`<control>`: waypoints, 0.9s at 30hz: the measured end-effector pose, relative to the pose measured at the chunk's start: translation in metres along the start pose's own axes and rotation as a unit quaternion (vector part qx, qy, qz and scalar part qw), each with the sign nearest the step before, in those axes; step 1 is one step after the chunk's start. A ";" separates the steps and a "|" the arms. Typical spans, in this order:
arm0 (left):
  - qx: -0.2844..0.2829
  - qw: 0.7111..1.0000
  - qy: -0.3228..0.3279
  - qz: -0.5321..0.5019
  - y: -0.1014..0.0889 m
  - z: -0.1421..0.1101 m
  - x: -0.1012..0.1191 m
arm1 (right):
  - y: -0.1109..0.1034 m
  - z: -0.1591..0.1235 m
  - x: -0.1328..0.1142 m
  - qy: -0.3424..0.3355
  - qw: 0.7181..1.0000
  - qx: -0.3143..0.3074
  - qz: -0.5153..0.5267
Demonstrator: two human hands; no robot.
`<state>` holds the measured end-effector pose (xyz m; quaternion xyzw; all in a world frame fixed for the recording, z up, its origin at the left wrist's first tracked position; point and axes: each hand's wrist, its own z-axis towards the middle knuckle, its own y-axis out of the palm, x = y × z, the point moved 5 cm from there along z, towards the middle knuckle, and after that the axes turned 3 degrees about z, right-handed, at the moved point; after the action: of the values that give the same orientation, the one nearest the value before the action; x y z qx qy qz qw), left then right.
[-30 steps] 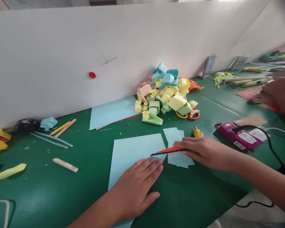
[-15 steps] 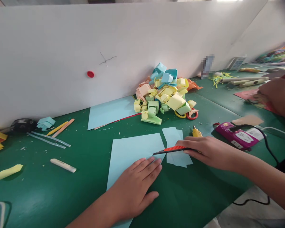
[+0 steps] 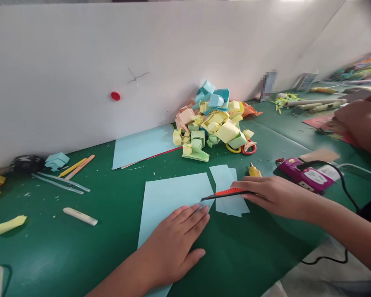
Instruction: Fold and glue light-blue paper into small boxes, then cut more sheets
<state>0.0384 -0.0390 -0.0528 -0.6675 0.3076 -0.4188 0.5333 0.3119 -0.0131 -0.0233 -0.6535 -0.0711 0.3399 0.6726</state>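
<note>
A large light-blue sheet of paper (image 3: 170, 198) lies on the green table, partly covered by my left hand (image 3: 176, 243), which rests flat on it with fingers stretched out. My right hand (image 3: 272, 196) is closed around a red and black utility knife (image 3: 228, 192). The knife's blade points left, its tip at the sheet's right part, just beyond my left fingertips. Beneath the knife and right fingers lie several cut pieces of light-blue paper (image 3: 224, 179), partly overlapping. How the right fingertips wrap the handle is partly hidden.
Against the white wall stands a heap of folded paper pieces (image 3: 216, 119), with red-handled scissors (image 3: 249, 149) beside it. A yellow-nozzled glue gun (image 3: 254, 170) and a purple power strip (image 3: 309, 173) lie to the right. Another person's hand (image 3: 363, 121) works over red paper (image 3: 321, 123).
The view has shifted very slightly, so everything sits a little further left. Both hands and the knife keep nearly the same places on the paper.
</note>
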 end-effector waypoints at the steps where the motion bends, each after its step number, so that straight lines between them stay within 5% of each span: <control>1: 0.001 1.000 0.001 0.002 0.000 0.000 0.000 | 0.001 -0.001 0.001 0.006 1.000 -0.012 0.000; 27: 0.007 1.000 0.001 0.014 0.001 0.000 0.000 | -0.009 -0.004 0.004 0.046 0.997 -0.063 -0.006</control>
<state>0.0386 -0.0391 -0.0535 -0.6591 0.3147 -0.4137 0.5435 0.3202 -0.0134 -0.0169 -0.7094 -0.0655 0.2998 0.6345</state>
